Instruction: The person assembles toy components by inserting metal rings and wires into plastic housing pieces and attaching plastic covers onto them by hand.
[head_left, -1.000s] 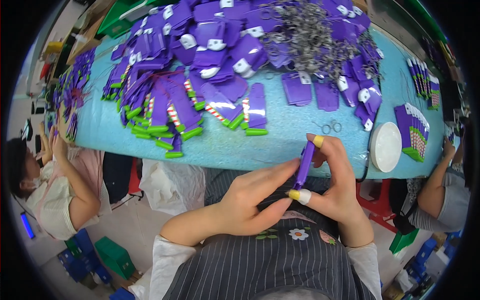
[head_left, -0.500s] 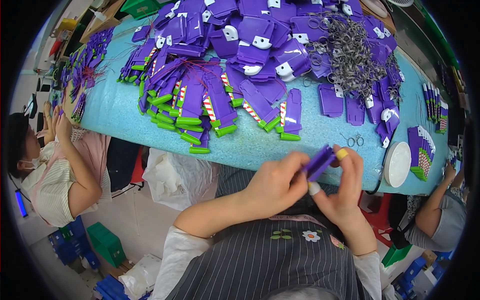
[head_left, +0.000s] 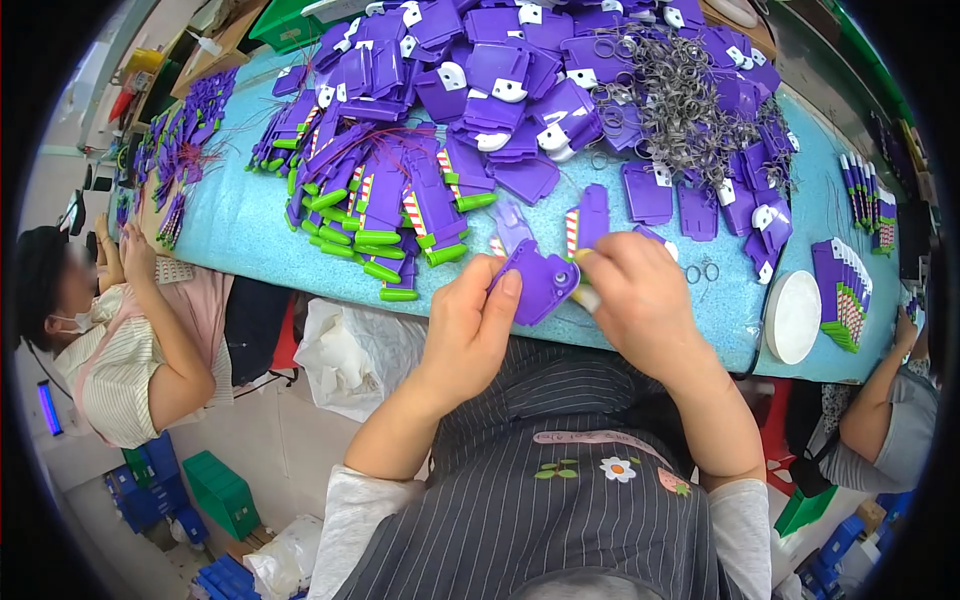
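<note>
My left hand (head_left: 470, 325) is closed on a purple plastic panel (head_left: 537, 287), thumb on its broad face. At the panel's right end is a small round feature. My right hand (head_left: 640, 300) is at that end, its fingertips drawn together and yellow and white coverings on them. Whatever it pinches is hidden. Just beyond the hands lies a purple piece (head_left: 594, 212) with a red-and-white striped edge. Beside it a similar piece (head_left: 514, 228) looks blurred. To their left are several stacked purple pieces with green tips (head_left: 378, 238).
Purple panels with white corners (head_left: 497, 88) heap up at the back. On them lies a pile of metal springs (head_left: 705, 115); two loose rings (head_left: 702, 271) sit nearer. A white round dish (head_left: 793, 318) stands right, by stacked purple pieces (head_left: 840, 293). Co-workers (head_left: 125, 340) sit at both sides.
The purple panel has turned from edge-on to show its broad face and moved left. My left hand has shifted left; my right hand has moved farther forward, over the panel's right end.
</note>
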